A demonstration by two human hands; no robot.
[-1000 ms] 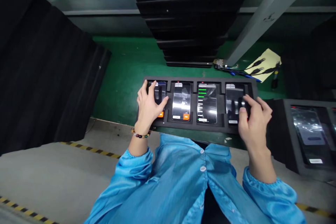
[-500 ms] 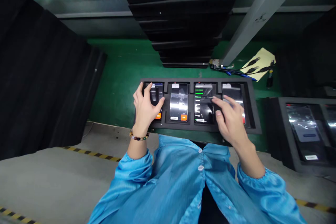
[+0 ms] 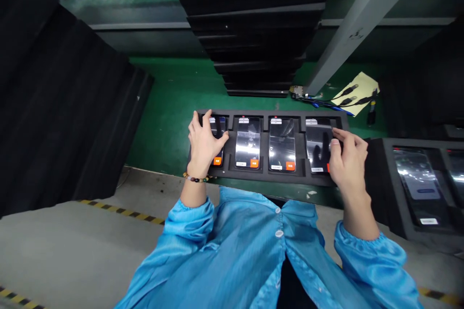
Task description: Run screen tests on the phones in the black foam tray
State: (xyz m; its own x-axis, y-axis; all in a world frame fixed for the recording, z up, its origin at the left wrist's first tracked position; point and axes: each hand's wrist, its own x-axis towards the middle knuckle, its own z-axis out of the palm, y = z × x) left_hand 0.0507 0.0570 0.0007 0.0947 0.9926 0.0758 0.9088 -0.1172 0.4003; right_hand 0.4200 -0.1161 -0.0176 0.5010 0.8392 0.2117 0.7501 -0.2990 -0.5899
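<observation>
Green bench (image 3: 170, 106), black tray (image 3: 266, 177), four phones, hands on end ones

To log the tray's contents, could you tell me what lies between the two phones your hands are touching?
Two more lit phones, second phone and third phone, each in its own tray slot, in the head view.

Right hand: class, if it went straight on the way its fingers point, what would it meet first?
Probably the rightmost phone in the black foam tray: the right hand points left over its screen, fingertips seemingly at it already; depth is unclear.
</observation>
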